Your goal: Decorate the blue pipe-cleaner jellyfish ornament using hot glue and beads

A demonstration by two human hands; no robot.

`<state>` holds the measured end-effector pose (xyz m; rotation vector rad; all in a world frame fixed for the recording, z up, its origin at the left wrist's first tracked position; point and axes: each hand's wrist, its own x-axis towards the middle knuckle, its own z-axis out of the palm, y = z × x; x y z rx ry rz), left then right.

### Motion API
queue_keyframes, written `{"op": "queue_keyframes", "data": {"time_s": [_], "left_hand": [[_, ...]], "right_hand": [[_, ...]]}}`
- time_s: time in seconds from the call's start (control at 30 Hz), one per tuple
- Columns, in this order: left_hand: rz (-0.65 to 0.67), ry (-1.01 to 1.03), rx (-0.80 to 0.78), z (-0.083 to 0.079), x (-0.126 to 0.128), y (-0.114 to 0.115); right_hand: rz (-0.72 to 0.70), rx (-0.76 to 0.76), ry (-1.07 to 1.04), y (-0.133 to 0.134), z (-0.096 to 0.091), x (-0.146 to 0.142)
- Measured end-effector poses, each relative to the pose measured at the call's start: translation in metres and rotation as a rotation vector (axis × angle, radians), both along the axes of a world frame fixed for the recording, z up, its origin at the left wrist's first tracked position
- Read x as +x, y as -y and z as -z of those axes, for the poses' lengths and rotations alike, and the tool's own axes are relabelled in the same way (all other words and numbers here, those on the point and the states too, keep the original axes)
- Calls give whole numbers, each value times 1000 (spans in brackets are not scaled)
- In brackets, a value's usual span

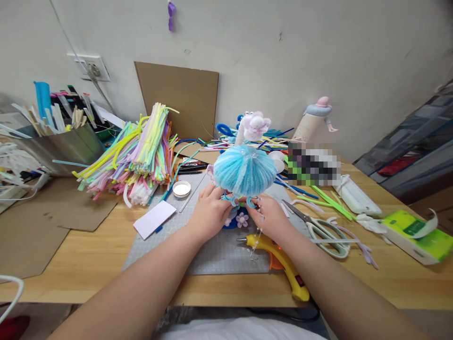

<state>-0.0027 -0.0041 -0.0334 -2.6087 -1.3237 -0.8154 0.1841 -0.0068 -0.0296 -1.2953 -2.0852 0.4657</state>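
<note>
Left hand (211,212) and right hand (271,217) curl under the fuzzy blue dome (245,170) at frame centre, grip hidden, apparently adjusting its underside, the next move calling for steady fingers clear of the yellow glue gun (287,267) at lower centre and the small pale flower (242,220).

Dome (245,172): light blue, ribbed in paler and deeper stripes. Top flower (260,126): white tinged with lilac. Base (231,226): deep blue; its small flower (242,220), pale lilac. Mat (212,259): grey, ruled with a fine grid. Table (88,264): honey-brown, wood-grained. Glue gun (285,260): yellow, with an orange trigger (274,262). Stems (148,151): yellow, mint, lilac, pink and white. Box (419,236): bright green above, white on its near side. Card (155,219): white. Cardboard (180,101): plain brown. Pot (67,148): silver. Wall (269,71): greyish white.
</note>
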Motion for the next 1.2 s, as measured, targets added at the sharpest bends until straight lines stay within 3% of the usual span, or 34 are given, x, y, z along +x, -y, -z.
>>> {"op": "queue_keyframes", "data": {"time_s": [0.27, 0.7, 1.2], "left_hand": [[-7, -31, 42, 3, -1, -1], [6, -10, 30, 7, -2, -2], [-22, 106, -18, -1, -11, -5]], "right_hand": [[57, 35, 64, -4, 9, -1], [27, 29, 34, -14, 19, 0], [30, 46, 31, -11, 15, -2]]}}
